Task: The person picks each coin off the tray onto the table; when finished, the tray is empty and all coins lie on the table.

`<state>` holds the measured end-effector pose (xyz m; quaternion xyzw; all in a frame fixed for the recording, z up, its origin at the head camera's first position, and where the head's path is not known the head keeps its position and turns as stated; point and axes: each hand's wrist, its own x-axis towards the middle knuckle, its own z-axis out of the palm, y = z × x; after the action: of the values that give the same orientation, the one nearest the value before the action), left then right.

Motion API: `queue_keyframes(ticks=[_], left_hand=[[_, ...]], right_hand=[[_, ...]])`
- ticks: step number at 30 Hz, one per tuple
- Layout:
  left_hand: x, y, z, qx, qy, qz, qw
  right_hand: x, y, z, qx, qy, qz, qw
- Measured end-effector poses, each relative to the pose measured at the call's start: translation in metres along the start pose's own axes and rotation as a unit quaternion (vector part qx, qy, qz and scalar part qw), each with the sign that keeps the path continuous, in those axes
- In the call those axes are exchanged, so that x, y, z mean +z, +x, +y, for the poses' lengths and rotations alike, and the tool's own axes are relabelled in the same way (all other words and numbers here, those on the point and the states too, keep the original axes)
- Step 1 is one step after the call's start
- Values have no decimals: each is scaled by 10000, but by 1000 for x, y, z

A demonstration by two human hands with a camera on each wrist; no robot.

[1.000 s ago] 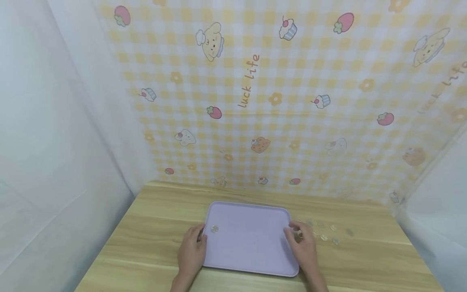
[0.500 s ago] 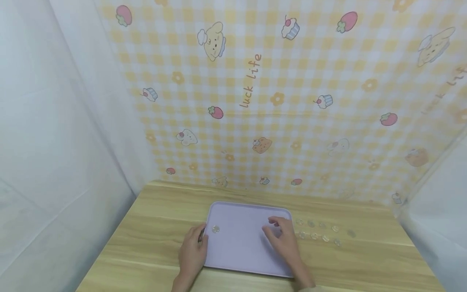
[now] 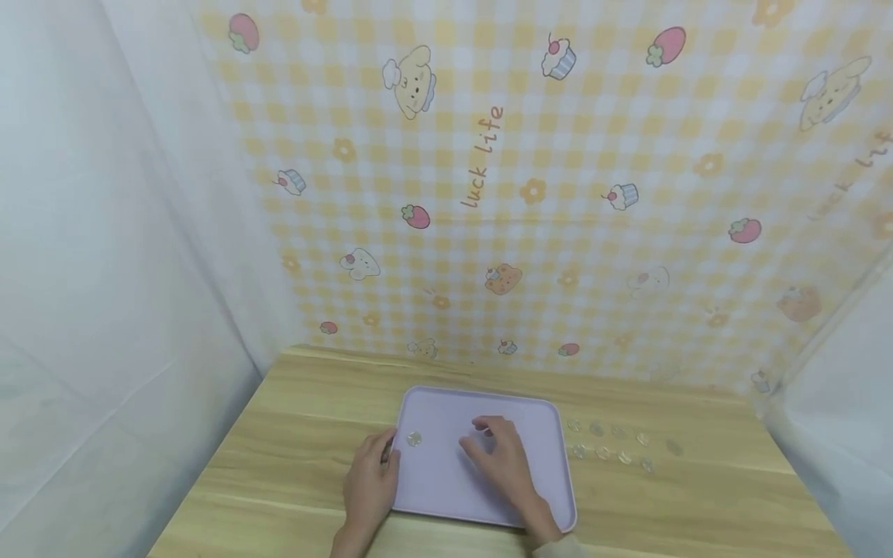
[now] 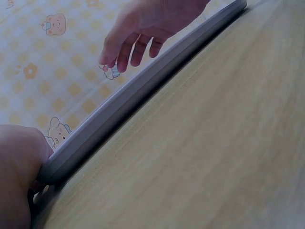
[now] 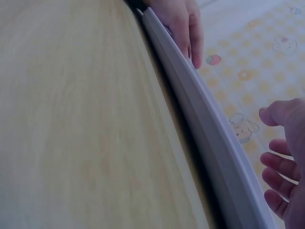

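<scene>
A lilac rectangular tray (image 3: 436, 484) lies flat on the wooden table. My left hand (image 3: 370, 484) grips its left edge, thumb along the rim; the fingers below are mostly hidden. One small clear, shiny disc-like piece (image 3: 415, 439) sits inside the tray near that hand. Above the tray's middle hovers my right hand (image 3: 504, 465), its fingers loosely bent and thumb apart, holding nothing that shows. In the right wrist view this right hand (image 5: 288, 162) is over the tray's side wall (image 5: 205, 124), not touching it.
Several similar clear pieces (image 3: 603, 452) are laid in rough rows on the table (image 3: 663, 511), right of the tray. Behind the table hangs a yellow checked cloth (image 3: 572, 232) with cartoon prints. White sheets (image 3: 125, 310) close off both sides.
My right hand has moved left, from the tray's right edge to above its middle, uncovering the clear pieces on the table. The left hand and the tray have stayed put.
</scene>
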<state>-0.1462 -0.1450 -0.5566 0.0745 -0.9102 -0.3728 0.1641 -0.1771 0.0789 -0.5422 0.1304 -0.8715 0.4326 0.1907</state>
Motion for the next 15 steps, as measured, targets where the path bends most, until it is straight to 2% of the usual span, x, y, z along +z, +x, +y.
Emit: queue_keyframes(ticks=[7, 15], left_hand=[[1, -1, -1, 44, 4, 24, 10000], [2, -1, -2, 160, -8, 126, 9998]], right_hand=[[20, 2, -11, 84, 82, -380, 9992], [51, 5, -24, -119, 248, -420, 9987]])
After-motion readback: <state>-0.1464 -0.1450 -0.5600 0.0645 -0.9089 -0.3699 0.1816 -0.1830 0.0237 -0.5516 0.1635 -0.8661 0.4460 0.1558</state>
